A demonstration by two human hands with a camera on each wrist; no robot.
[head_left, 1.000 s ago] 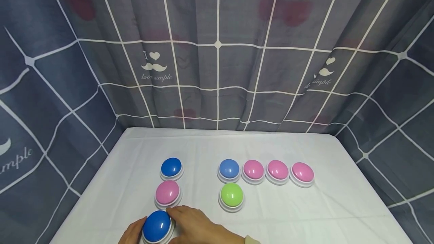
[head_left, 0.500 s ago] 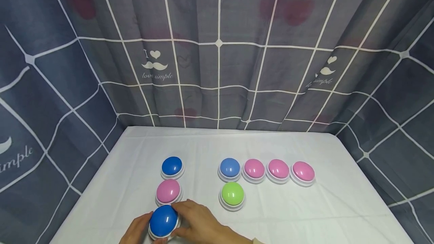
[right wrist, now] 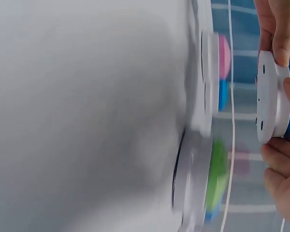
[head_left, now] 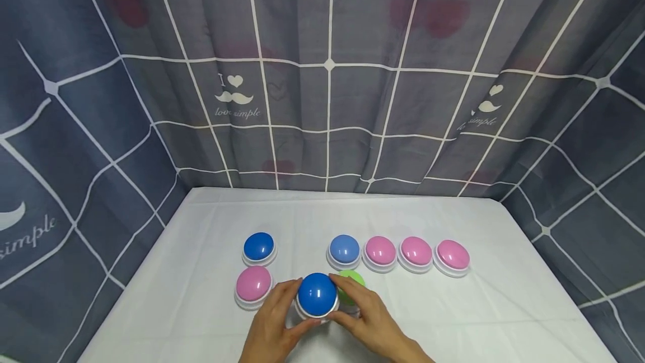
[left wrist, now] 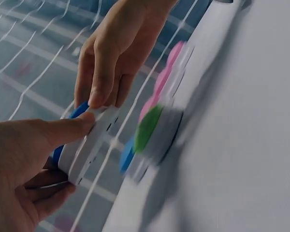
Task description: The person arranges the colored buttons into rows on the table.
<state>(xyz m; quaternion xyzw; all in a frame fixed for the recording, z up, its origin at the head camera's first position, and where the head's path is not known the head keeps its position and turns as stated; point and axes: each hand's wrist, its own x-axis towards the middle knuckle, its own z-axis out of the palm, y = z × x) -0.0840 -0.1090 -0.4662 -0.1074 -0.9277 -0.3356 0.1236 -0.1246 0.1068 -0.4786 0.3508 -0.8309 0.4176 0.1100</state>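
Note:
A blue dome push button [head_left: 317,294] with a round white base is held in the air above the white table. My left hand [head_left: 272,321] grips its left side, and my right hand [head_left: 370,321] grips its right side, thumbs at the near edge. Both wrist views show the button's white base [right wrist: 267,96] off the cloth. Just behind my right fingers stands a green push button [head_left: 354,278], partly hidden. To the left, a pink button [head_left: 253,283] sits in front of another blue button [head_left: 259,246].
A lighter blue button [head_left: 345,249] begins a row with pink buttons, the first [head_left: 380,250] beside it, running right. White cloth covers the table [head_left: 478,318]. A dark checked curtain [head_left: 297,99] encloses the back and sides.
Both hands have lifted the blue button from in front of the left pink button and carried it right, to beside the green one. The other buttons stay put.

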